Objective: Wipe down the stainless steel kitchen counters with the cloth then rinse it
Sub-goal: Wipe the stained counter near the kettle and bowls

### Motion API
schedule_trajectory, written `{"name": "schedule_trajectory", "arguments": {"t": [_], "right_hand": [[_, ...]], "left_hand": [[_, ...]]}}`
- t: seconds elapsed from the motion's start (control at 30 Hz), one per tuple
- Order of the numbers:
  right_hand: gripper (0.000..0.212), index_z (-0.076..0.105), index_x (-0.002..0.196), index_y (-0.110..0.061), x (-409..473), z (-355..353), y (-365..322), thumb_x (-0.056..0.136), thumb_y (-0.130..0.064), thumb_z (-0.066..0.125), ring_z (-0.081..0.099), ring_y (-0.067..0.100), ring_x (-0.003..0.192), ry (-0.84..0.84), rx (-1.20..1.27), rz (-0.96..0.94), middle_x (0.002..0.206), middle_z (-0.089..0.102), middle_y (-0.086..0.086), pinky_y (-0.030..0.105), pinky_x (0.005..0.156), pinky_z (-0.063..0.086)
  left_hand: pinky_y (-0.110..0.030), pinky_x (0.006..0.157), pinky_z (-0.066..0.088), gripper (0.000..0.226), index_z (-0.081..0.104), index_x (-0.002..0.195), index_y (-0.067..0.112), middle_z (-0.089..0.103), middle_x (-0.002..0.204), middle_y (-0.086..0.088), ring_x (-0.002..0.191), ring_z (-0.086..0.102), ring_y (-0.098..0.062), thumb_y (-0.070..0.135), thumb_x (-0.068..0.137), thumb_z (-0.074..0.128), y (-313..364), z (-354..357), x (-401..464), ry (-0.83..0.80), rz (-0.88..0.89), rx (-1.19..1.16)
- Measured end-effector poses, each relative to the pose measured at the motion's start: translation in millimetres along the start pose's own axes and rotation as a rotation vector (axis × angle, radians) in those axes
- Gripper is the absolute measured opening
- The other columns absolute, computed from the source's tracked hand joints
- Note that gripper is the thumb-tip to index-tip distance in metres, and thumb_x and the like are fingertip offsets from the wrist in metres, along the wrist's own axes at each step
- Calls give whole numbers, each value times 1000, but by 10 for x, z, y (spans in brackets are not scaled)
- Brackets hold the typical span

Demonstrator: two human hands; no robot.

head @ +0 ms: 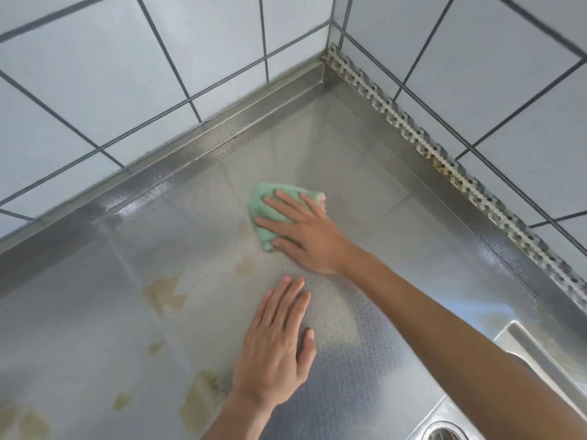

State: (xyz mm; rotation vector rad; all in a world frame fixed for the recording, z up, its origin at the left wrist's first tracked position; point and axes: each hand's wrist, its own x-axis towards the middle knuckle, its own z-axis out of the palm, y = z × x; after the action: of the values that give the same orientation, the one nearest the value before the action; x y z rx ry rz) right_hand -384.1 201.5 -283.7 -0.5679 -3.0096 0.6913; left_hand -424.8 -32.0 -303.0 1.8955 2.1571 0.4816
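A green cloth (265, 206) lies bunched on the textured stainless steel counter (374, 198), toward the back corner. My right hand (305, 230) presses flat on it with straight, spread fingers, covering its right part. Closer to me, my left hand (274, 344) rests flat on the bare steel, fingers straight. Yellowish stains (165, 293) mark the counter to the left of both hands.
White tiled walls (133, 84) meet in a corner behind the counter, with a raised steel lip below them. A perforated metal strip (422, 144) runs along the right wall. The sink edge (521, 347) and its drain (443, 431) show at the lower right.
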Motion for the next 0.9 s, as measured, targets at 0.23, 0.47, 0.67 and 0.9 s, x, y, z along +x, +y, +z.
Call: {"name": "schedule_trajectory", "arguments": {"t": [0.23, 0.47, 0.67, 0.9], "right_hand": [[53, 38, 154, -36, -481, -463, 999, 104, -50, 36, 10, 23, 158, 78, -49, 379, 169, 22, 2, 59, 125, 10], [52, 26, 158, -37, 782, -344, 435, 106, -43, 33, -4, 26, 158, 140, -19, 649, 172, 5, 4, 55, 125, -5], [50, 33, 156, -38, 563, 172, -663, 107, -41, 41, -3, 20, 158, -83, -38, 39, 171, 8, -3, 47, 124, -8], [50, 39, 154, -33, -222, -324, 269, 106, -31, 51, 4, 20, 158, -135, -8, 85, 170, 15, -2, 46, 127, 1]], "left_hand": [[-47, 128, 32, 55, 51, 153, 11, 33, 171, -2, 163, 20, -19, 33, 103, 54, 1, 6, -14, 13, 0, 5], [-46, 127, 32, 54, 52, 151, 9, 38, 169, -3, 163, 22, -19, 30, 101, 56, 12, -4, -17, 44, -5, -24], [-45, 129, 28, 56, 50, 153, 8, 44, 165, -6, 160, 30, -21, 30, 102, 54, 31, -53, -2, 22, -15, -32], [-45, 129, 29, 52, 53, 150, 7, 40, 167, -7, 161, 27, -22, 30, 103, 54, 30, -62, -11, 46, 10, -34]]}}
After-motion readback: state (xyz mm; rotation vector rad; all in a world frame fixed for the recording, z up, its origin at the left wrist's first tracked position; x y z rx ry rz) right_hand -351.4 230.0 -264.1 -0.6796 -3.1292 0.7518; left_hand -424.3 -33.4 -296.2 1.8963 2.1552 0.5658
